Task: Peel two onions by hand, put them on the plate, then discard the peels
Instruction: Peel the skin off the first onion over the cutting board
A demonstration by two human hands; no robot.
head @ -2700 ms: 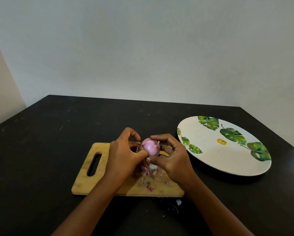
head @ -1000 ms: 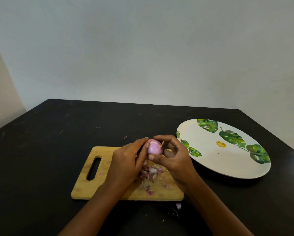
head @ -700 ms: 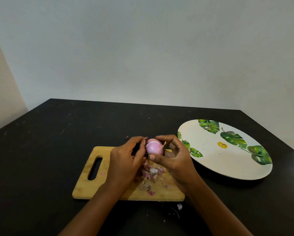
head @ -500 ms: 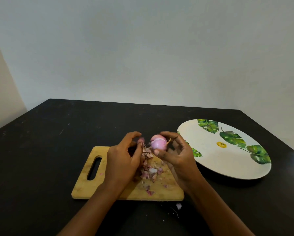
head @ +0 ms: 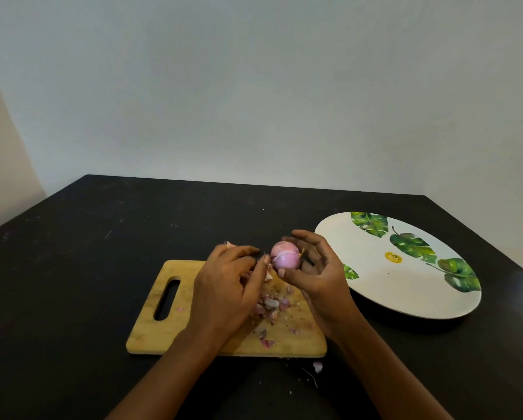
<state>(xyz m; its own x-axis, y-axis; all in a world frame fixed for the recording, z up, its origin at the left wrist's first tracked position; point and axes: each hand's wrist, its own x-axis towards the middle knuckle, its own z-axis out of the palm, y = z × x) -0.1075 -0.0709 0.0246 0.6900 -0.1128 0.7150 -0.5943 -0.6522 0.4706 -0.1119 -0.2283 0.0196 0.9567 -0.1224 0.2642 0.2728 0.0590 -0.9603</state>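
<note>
My right hand [head: 317, 283] holds the small round pink-purple onion [head: 285, 258] in the air, just above the far edge of the pale wooden cutting board [head: 151, 334]. The thumb presses on it from below and the other fingers are curled around its far side. The onion is smooth and shiny, with thin white lines across it and a short dry yellowish tip that points to the right.

My left hand [head: 227, 286] is over the middle of the board, just left of the onion, with bent fingers. A pale strip of peel [head: 268, 275] hangs at the tip of the thumb; I cannot tell if I really pinch it.

A heap of purple and white peel pieces [head: 271, 306] lies on the board under my hands. To the right of the board sits the round white plate with green leaf prints [head: 390, 286]; its small yellow mark is too small to read. Both rest on the black table [head: 72, 268].
</note>
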